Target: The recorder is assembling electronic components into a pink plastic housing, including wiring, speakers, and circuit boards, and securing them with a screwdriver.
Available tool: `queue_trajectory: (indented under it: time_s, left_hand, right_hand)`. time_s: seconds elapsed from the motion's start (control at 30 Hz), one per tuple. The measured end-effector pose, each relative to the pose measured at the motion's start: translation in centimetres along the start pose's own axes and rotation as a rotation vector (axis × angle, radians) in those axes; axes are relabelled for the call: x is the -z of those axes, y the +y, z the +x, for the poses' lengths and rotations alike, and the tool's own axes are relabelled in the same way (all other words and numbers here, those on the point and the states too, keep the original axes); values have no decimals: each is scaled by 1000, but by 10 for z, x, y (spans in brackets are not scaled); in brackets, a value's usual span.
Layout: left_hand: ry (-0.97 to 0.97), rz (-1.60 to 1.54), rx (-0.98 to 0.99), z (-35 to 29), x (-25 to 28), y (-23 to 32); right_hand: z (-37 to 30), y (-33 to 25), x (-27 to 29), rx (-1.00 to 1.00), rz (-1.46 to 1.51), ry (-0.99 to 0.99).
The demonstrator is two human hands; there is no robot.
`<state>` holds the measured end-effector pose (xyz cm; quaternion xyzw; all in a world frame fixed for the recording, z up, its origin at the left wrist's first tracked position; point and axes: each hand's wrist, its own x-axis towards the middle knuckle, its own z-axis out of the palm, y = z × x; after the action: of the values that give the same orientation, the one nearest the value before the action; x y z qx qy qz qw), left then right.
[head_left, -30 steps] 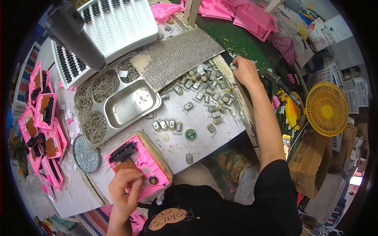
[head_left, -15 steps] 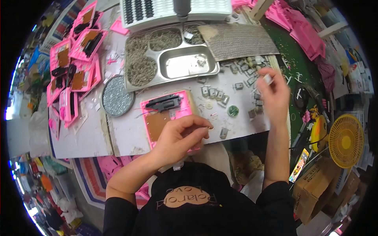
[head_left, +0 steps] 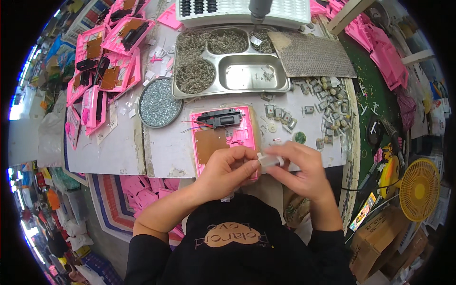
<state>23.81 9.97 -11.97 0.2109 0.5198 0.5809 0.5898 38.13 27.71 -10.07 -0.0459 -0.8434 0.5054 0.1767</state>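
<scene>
On the table (head_left: 166, 149), near its front edge, pink case (head_left: 246, 128) lies open, black unit (head_left: 226, 120) and brown board (head_left: 209, 145) already seated; motors (head_left: 325, 105) loose to the right. At its near right corner, left hand (head_left: 229, 170) pinched, contents hidden; blurred right hand (head_left: 304, 167) pinches 1 pale part (head_left: 269, 160).

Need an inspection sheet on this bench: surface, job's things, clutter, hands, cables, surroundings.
Surface: pale bench top, grimy along a seam.
Job's things: pink housing with black mechanism; small whitish part between the hands.
Clutter: loose motors, metal compartment tray, round dish of silvery bits.
Hands: right hand, blurred, fingers around the whitish part; left hand pinched at its end, grip unclear.
Cables: thin wires left of the mechanism.
Surroundings: yellow fan, cardboard box.
</scene>
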Motion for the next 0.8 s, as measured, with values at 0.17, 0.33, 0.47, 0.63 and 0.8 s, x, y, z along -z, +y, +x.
queue_trajectory:
  time_s: [0.17,0.33,0.47,0.63,0.8]
  left_hand:
    - [-33,633,-82,-6,-1,23]
    - [-416,667,-208,20,14,84]
    - [289,1525,-402,112,65,96]
    - [279,2012,-106,178,69,90]
    - [267,1994,-187,186,80,86]
  right_hand:
    - [-15,10,12,145,-114,-101]
    - [-61,31,4,-267,911,5]
    - [-69,41,-4,-347,1293,115]
    - [-66,40,3,-398,1099,150]
    - [-58,43,5,-426,839,189]
